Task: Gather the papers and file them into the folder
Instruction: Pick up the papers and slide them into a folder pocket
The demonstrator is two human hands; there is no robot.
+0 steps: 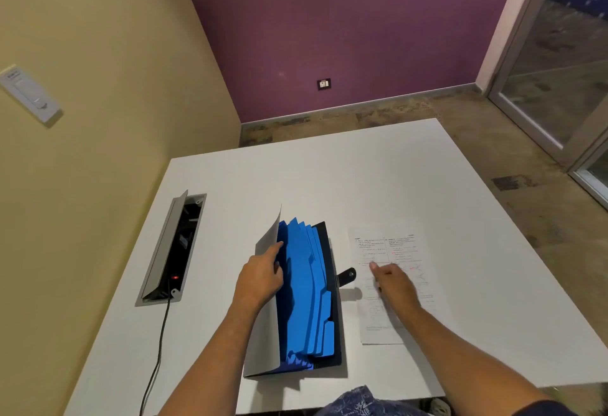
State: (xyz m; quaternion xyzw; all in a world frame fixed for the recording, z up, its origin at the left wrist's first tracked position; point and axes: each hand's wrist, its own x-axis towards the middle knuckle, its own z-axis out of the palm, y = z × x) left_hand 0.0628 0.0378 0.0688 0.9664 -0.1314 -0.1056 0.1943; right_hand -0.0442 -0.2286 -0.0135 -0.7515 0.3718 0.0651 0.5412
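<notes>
An expanding folder with several blue tabbed dividers lies open on the white table. My left hand grips the folder's grey front cover and holds it lifted away from the dividers. A black strap with a snap sticks out of the folder's right side. Just right of it lie printed papers with red marks. My right hand rests on top of the papers, index finger stretched out and pressing on the sheet; it holds nothing.
An open cable box is sunk into the table at the left, with a red light and a black cable trailing toward the near edge. A yellow wall runs along the left. Floor and a glass door lie beyond the table's right side.
</notes>
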